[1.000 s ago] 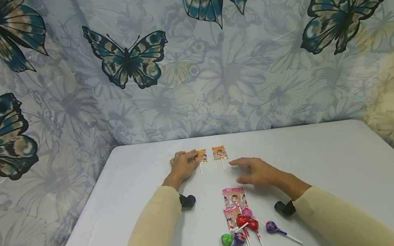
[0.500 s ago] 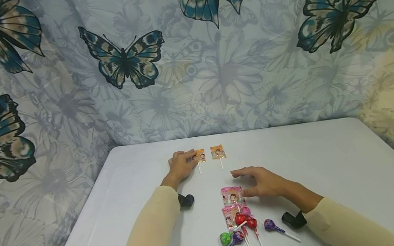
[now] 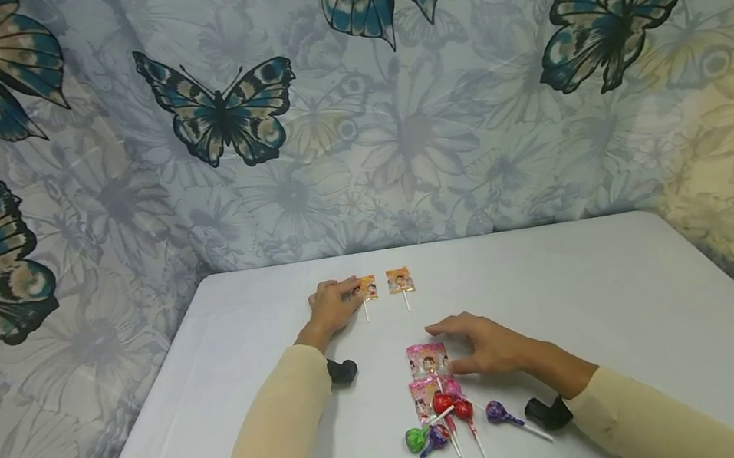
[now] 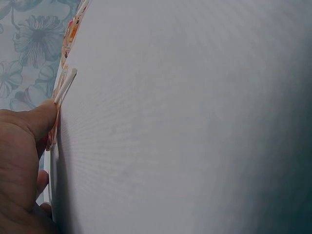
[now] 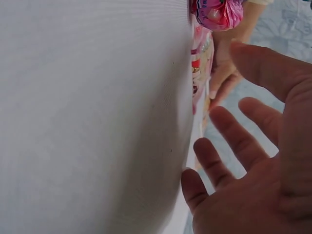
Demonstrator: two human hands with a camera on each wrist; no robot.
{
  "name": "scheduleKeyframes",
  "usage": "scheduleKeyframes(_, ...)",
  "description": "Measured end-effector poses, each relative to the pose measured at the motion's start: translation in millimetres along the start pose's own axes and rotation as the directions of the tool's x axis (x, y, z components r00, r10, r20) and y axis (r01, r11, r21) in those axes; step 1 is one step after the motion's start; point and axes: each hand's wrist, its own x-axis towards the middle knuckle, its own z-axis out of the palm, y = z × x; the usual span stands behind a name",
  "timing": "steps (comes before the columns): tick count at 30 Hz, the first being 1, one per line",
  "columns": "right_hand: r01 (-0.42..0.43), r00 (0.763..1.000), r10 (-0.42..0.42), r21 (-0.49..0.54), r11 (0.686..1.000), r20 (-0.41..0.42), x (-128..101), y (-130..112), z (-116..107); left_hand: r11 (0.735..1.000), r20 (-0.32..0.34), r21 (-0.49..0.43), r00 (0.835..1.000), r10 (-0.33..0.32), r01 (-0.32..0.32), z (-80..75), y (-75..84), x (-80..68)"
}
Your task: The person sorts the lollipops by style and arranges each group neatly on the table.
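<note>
At the far side of the table, my left hand (image 3: 332,307) pinches the left edge of a flat lollipop in an orange wrapper (image 3: 368,288), its white stick pointing toward me. In the left wrist view the thumb (image 4: 44,117) lies over that wrapper. A matching orange-wrapped lollipop (image 3: 399,280) lies just to its right. My right hand (image 3: 493,344) hovers with fingers spread and holds nothing. Its thumb is right at the edge of a pink-wrapped flat lollipop (image 3: 428,360). A second pink-wrapped lollipop (image 3: 423,401) lies nearer to me, partly covered by round ones.
Round lollipops lie in a near cluster: red ones (image 3: 463,410), a green one (image 3: 416,440), a purple one (image 3: 439,436) and a pink one (image 3: 454,388). Another purple lollipop (image 3: 495,412) lies apart, near the right wrist. Butterfly-patterned cloth (image 3: 411,138) hangs behind the white table (image 3: 554,274).
My right hand has drawn back toward me, from beside the right orange lollipop to the pink-wrapped one. The left hand has stayed at its orange lollipop. The head view has shifted slightly.
</note>
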Motion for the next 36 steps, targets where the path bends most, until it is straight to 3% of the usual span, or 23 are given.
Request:
scheduleKeyframes(10,0.08,0.997,-0.077,-0.111,0.991,0.029,2,-1,-1,1.0,-0.022,-0.01,1.0,-0.003,0.002,-0.3,0.7,3.0)
scheduleKeyframes(23,-0.065,0.997,0.077,-0.302,0.951,0.028,3,-3,5,1.0,-0.021,-0.014,1.0,-0.016,0.016,0.7,1.7,0.0)
scheduleKeyframes(36,-0.046,0.998,0.057,-0.333,0.942,0.025,5,-11,7,0.998,0.009,-0.006,0.998,-0.058,0.058,3.0,2.5,-0.4)
